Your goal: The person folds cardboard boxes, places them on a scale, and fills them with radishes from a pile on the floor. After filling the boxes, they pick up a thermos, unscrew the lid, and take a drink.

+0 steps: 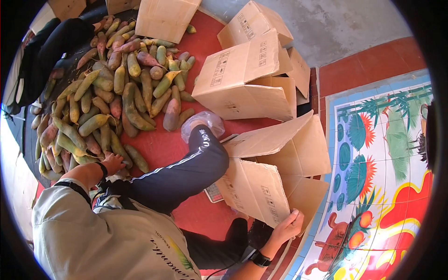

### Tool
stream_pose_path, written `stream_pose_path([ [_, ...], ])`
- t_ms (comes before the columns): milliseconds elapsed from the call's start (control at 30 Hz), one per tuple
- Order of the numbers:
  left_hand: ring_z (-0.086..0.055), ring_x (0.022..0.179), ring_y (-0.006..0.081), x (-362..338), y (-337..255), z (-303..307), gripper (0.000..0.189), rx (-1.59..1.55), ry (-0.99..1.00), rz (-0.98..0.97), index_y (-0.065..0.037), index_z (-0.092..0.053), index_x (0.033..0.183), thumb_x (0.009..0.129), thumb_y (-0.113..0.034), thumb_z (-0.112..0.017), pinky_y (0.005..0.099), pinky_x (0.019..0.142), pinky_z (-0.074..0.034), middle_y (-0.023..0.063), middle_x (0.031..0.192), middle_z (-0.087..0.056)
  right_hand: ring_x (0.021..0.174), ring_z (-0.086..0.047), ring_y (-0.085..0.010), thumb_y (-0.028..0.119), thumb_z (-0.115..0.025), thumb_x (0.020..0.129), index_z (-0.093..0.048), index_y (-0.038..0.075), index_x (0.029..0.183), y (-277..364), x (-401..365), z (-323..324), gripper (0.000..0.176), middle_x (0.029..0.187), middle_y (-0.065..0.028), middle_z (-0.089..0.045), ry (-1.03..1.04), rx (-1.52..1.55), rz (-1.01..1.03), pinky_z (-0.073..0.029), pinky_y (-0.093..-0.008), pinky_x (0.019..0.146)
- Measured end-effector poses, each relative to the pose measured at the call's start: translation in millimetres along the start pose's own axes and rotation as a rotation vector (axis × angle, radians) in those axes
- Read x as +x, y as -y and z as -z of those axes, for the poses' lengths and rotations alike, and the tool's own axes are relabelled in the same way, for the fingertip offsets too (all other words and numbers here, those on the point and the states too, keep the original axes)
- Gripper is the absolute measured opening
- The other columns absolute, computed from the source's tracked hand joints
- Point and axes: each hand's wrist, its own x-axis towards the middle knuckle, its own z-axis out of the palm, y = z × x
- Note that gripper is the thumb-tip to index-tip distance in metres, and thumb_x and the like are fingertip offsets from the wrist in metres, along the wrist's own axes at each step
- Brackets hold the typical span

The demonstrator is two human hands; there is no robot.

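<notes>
My left hand (113, 163) is at the near edge of a large heap of long green and reddish radishes (133, 112). Its fingers are bent over a radish there, which the hand partly hides. To the right, my right hand (288, 227) pinches the edge of a flap on an open cardboard box (256, 186). That box lies with its flaps spread beside my bent knee. My black watch (259, 257) shows on the right wrist, and a dark band (101, 170) circles the left one.
Another open cardboard box (247, 79) stands beyond, with one more box (254, 23) behind it and a carton (166, 18) at the top. My foot in a plastic cover (203, 123) rests on the red floor. Another person's dark-clothed legs (56, 51) are at upper left. A tiled mural (373, 186) is at right.
</notes>
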Motion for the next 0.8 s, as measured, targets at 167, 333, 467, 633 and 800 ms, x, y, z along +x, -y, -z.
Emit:
stream_pose_path([
  [167,-0.050,0.104,0.0274,4,-2,2,0.036,0.070,0.006,-0.026,-0.021,-0.056,0.112,0.077,-0.023,-0.059,0.0396,0.080,-0.042,0.0100,0.109,-0.050,0.064,-0.053,-0.0239,0.012,-0.045,0.092,-0.056,-0.004,0.084,-1,-1,0,0.021,0.073,-0.0133,-0.057,-0.005,-0.027,0.014,-0.043,-0.0339,0.061],
  [333,-0.048,0.106,0.0252,-4,-11,9,0.033,0.113,0.025,-0.156,-0.024,-0.057,0.114,0.081,-0.023,-0.054,0.0393,0.079,-0.040,0.0091,0.110,-0.049,0.065,-0.054,-0.0254,0.013,-0.044,0.092,-0.057,-0.004,0.085,3,-3,1,0.022,0.074,-0.0142,-0.057,-0.004,-0.001,0.014,-0.044,-0.0350,0.062],
  [467,-0.048,0.106,0.0247,-3,-13,-2,0.031,0.135,-0.018,-0.189,-0.026,-0.057,0.113,0.082,-0.025,-0.052,0.0385,0.078,-0.040,0.0083,0.110,-0.048,0.067,-0.054,-0.0258,0.016,-0.041,0.095,-0.055,-0.005,0.085,2,-3,1,0.027,0.075,-0.0153,-0.057,0.019,-0.028,0.005,-0.043,-0.0355,0.064],
  [633,-0.050,0.101,0.0235,14,-12,-16,0.032,0.194,-0.107,-0.265,-0.020,-0.060,0.103,0.073,-0.029,-0.063,0.0374,0.075,-0.043,0.0070,0.104,-0.052,0.066,-0.054,-0.0265,0.016,-0.040,0.095,-0.055,-0.005,0.085,-1,-2,1,0.028,0.075,-0.0158,-0.057,0.022,-0.062,0.025,-0.043,-0.0357,0.064],
  [800,-0.055,0.098,0.0277,17,-9,8,0.039,0.119,-0.035,-0.206,-0.016,-0.060,0.102,0.066,-0.029,-0.069,0.0393,0.074,-0.046,0.0094,0.105,-0.052,0.065,-0.053,-0.0264,0.016,-0.040,0.095,-0.055,-0.005,0.084,2,-2,3,0.028,0.074,-0.0157,-0.056,0.027,-0.050,0.034,-0.043,-0.0361,0.063],
])
